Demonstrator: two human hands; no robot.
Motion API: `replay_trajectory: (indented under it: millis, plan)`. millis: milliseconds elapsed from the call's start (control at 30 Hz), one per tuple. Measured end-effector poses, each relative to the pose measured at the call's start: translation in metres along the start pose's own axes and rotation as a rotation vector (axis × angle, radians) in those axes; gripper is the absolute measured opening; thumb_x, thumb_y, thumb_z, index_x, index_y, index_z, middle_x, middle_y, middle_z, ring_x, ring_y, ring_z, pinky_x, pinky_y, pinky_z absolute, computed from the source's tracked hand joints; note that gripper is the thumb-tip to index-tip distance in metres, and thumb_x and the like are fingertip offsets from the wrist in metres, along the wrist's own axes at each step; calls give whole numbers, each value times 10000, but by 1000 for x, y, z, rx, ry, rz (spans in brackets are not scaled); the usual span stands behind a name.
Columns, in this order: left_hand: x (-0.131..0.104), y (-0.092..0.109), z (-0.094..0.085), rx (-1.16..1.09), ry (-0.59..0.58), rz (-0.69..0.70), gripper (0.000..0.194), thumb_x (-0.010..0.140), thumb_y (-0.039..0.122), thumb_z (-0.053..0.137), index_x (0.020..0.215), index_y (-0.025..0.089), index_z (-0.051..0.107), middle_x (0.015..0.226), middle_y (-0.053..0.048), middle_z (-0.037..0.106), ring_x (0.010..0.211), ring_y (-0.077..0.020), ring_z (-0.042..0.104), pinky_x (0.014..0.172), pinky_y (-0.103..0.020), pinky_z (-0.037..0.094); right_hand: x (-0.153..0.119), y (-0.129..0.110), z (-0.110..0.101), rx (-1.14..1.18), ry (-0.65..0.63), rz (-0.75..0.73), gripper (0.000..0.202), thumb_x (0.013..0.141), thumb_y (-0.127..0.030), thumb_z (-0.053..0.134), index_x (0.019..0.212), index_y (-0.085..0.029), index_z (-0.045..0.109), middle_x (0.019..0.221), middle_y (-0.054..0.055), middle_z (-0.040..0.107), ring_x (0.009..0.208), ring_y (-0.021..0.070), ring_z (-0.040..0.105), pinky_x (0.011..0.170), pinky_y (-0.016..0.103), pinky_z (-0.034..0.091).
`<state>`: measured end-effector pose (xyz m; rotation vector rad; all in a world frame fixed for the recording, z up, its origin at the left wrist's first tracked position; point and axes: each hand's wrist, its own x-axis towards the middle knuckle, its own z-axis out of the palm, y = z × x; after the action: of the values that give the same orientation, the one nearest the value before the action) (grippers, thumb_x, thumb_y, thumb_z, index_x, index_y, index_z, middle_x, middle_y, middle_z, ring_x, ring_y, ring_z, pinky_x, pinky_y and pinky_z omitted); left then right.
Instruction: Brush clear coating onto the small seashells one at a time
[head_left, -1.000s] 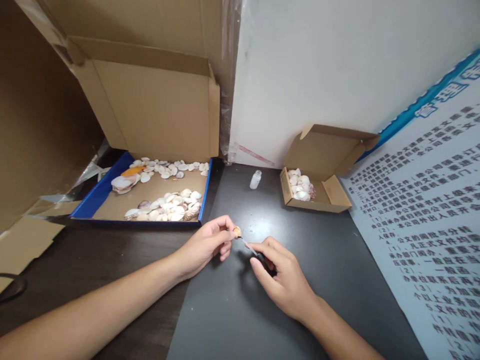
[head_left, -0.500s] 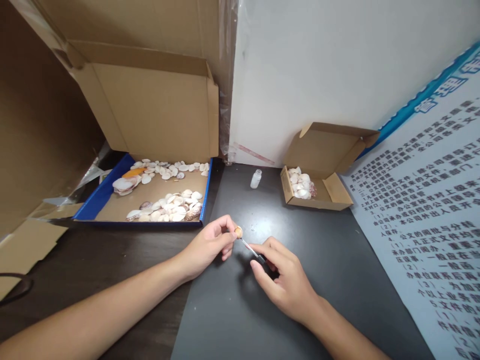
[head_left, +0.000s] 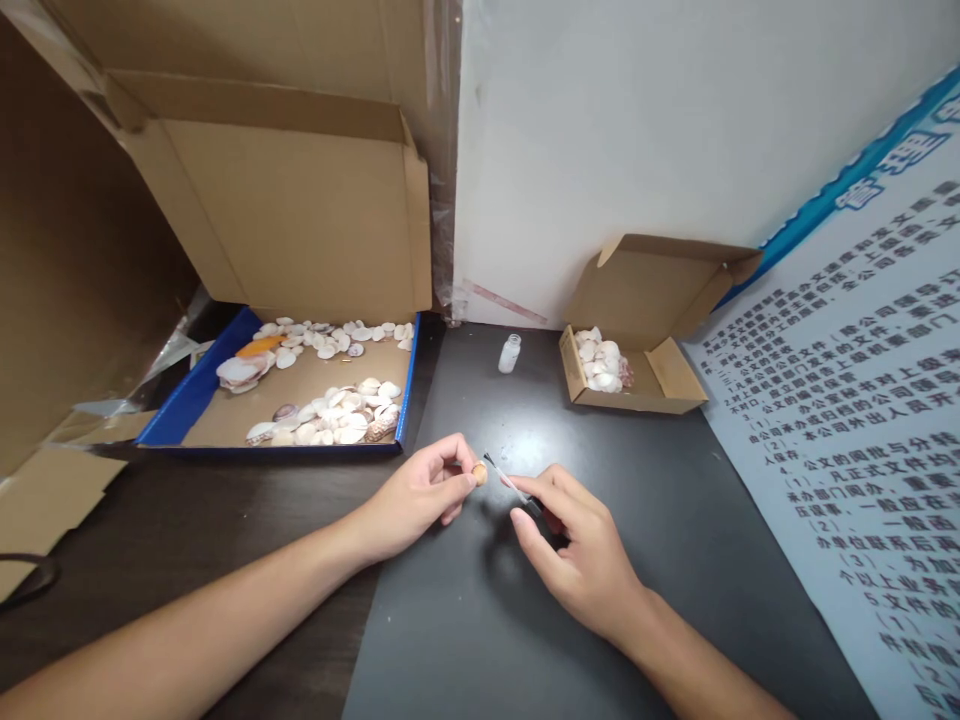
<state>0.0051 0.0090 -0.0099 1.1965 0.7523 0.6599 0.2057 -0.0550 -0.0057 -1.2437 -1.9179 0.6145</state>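
Observation:
Between the thumb and fingers of my left hand [head_left: 426,492] is a small tan seashell [head_left: 479,473], pinched at its edge. My right hand [head_left: 574,540] grips a small brush [head_left: 510,482] by its black cap-like handle. The brush has a thin pale stem and a dark tip, which points up and left, just right of the shell and apart from it. Beyond both hands, a small clear glass bottle [head_left: 509,355] stands uncapped on the dark grey mat, with whitish contents.
At the left, an open blue-edged cardboard box [head_left: 247,400] holds many pale shells [head_left: 349,410] and an orange one [head_left: 259,346]. A smaller open box [head_left: 637,400] with white shells [head_left: 600,362] stands back right, beside a printed board [head_left: 840,420]. A white wall [head_left: 600,120] rises behind.
The brush tip has come away from the shell, and my right hand has shifted slightly right. The shell has turned a little in my left fingers. The camera view has shifted slightly.

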Motion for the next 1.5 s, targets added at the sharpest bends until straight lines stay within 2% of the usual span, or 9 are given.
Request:
replay_trajectory:
  millis: [133,300,400,533,733,900,1100,1367,1500]
  plan:
    - [0,-2,-2,0,1,5,287,897,414,621,824,196,449,743,67,471,499,-42,394,493,-212,324,1,2,0,-14,-33,17,243,902,-176,551,1107,-165,682,749,5,523,607,134,517,565,256,427]
    - [0,-2,0,46,-2,0,291,913,433,595,833,201,439,719,75,443,500,-46,381,492,-213,318,3,2,-1,-6,-4,40,246,894,-176,547,1092,-162,692,748,10,528,616,138,521,570,259,421]
    - [-1,0,1,97,-2,-3,286,917,432,587,835,198,444,730,70,433,522,-52,374,497,-215,303,3,0,-3,27,-56,33,253,885,-179,542,1088,-175,692,769,14,537,611,135,522,573,260,424]
    - [-2,2,2,134,-4,-10,268,928,424,566,846,200,442,756,62,429,551,-62,357,514,-219,303,2,-2,-6,-22,-42,99,209,868,-176,527,979,-158,703,736,10,529,576,129,509,554,264,403]
    - [-4,6,5,266,-14,55,213,941,348,525,821,194,441,785,39,429,661,-98,391,611,-238,343,3,-5,-8,19,-27,43,244,879,-205,507,1007,-136,703,735,14,523,596,136,522,577,266,420]
    - [-5,6,7,326,-28,65,172,956,317,470,840,193,440,807,27,433,671,-110,373,623,-250,336,3,-5,-7,-49,-37,147,233,868,-203,507,964,-149,713,735,17,544,575,139,529,560,274,403]
    - [-5,5,7,381,-22,100,153,955,295,450,837,198,442,824,13,443,742,-137,412,671,-264,356,3,-6,-8,-13,30,31,231,854,-192,512,959,-134,710,702,3,507,560,130,498,547,257,406]
    - [-5,6,8,445,-2,137,141,945,279,445,828,202,455,825,3,460,752,-153,442,680,-271,379,3,-6,-7,-31,-19,93,179,840,-176,525,896,-165,695,702,2,529,568,130,512,538,253,396]
    - [-5,6,7,471,12,135,149,947,281,444,820,203,451,817,1,463,750,-157,446,678,-275,377,3,-6,-8,1,5,44,168,832,-165,527,868,-164,691,689,-2,523,559,122,500,540,245,402]
